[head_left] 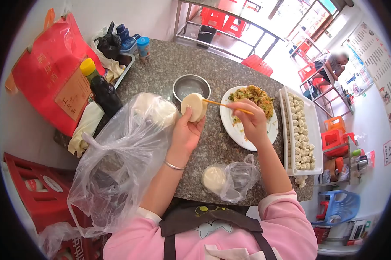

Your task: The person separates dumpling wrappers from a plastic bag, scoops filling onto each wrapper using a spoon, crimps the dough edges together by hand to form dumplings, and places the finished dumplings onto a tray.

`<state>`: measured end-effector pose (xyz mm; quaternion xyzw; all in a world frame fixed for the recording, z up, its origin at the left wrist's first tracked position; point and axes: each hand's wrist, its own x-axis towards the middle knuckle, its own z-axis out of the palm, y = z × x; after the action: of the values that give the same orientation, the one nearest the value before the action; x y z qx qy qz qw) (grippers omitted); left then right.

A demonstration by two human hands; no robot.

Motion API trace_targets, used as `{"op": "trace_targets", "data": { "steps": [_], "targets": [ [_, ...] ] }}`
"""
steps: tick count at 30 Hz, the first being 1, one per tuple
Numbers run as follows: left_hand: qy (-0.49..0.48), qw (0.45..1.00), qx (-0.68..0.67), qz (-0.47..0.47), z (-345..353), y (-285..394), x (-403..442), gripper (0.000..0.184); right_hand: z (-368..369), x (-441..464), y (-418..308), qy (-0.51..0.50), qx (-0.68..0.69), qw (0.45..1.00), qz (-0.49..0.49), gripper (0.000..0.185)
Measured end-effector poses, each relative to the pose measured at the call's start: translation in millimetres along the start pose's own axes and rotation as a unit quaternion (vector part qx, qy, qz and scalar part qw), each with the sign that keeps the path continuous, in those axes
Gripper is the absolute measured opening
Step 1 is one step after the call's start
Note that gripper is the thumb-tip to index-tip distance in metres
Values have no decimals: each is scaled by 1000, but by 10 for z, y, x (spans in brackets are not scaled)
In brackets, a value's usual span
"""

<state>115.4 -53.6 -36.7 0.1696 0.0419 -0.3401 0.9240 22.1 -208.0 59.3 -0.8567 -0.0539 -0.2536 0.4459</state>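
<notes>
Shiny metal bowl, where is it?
In the head view, the metal bowl sits on the table, left of the plate, just beyond the left hand.

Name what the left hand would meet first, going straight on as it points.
The left hand, holding wrappers, would likely meet the bowl first; height is unclear, so it may pass over.

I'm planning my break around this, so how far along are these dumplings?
Partway, it seems. Done: rows of pleated dumplings in the white tray. In hand: the left hand holds round dough, no filling visible on it; the right hand holds a thin stick. Left: filling on the plate and more dough rounds in the plastic bag.
</notes>
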Motion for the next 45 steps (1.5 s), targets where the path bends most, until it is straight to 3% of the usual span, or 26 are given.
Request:
{"op": "trace_targets", "data": {
  "steps": [3, 6, 10, 13, 17, 19, 20, 22, 23, 24, 26, 30, 32, 34, 36, 37, 38, 40, 42, 44, 45],
  "targets": [
    [13, 1000, 0, 7, 1, 28, 9, 32, -43, -133, -165, 8, -35, 997, -67, 19],
    [8, 1000, -3, -7, -2, 14, -1, 31, -73, -93, -152, -6, -11, 999, -52, 19],
    [-63, 996, 33, -45, -8, 10, -17, 30, -141, 255, 179, 90, 59, 993, 43, 21],
    [-49, 996, 47, -52, 40, 38, -46, 31, -129, 538, 575, 103, 165, 977, 91, 29],
    [-71, 994, 57, -54, 83, 102, -59, 32, 79, 738, 865, 138, 179, 967, 119, 26],
    [-84, 991, 88, -55, 105, 111, -88, 32, 256, 730, 927, 22, 161, 982, 99, 23],
    [-83, 990, 94, -64, 113, 109, -100, 32, 286, 692, 935, 30, 163, 981, 104, 23],
    [-98, 974, 203, -13, 156, 102, -104, 31, 307, 561, 874, -84, 35, 994, 56, 23],
    [-94, 960, 264, 19, 174, 76, -112, 28, 245, 465, 856, -79, -42, 996, -3, 30],
    [-86, 960, 266, 1, 189, 65, -125, 28, 147, 352, 769, -74, -38, 996, 16, 30],
    [-145, 868, 475, 27, 207, 59, -154, 30, -128, 95, 525, -89, -157, 980, 79, 38],
    [-199, 824, 529, -44, 359, -68, -326, 32, -567, -756, 77, -44, -157, 978, 127, 41],
    [-264, 835, 453, -167, 427, -165, -437, 34, -676, -1166, -141, -12, -62, 983, 175, 37],
    [-313, 820, 433, -206, 477, -380, -548, 34, -728, -1515, -279, 22, -31, 975, 218, 35],
    [-385, 728, 505, -258, 526, -603, -691, 32, -736, -1754, -320, 53, 5, 963, 266, 33],
    [-390, 611, 660, -198, 698, -625, -764, 32, -710, -1841, -305, 81, 13, 955, 285, 33],
    [-389, 611, 658, -205, 621, -691, -793, 32, -679, -1903, -302, 108, 21, 947, 302, 33],
    [-371, 483, 793, 24, 506, -787, -829, 35, -620, -1949, -324, 109, 4, 946, 304, 27],
    [-357, 484, 799, 9, 423, -774, -907, 33, -532, -1992, -291, 98, -82, 962, 241, 22],
    [-341, 476, 801, 126, 276, -781, -990, 27, -386, -1993, -278, 109, -74, 959, 250, 16],
    [-338, 474, 804, 124, 249, -786, -1042, 27, -319, -2023, -229, 78, -146, 964, 207, 13]
  ]
}}
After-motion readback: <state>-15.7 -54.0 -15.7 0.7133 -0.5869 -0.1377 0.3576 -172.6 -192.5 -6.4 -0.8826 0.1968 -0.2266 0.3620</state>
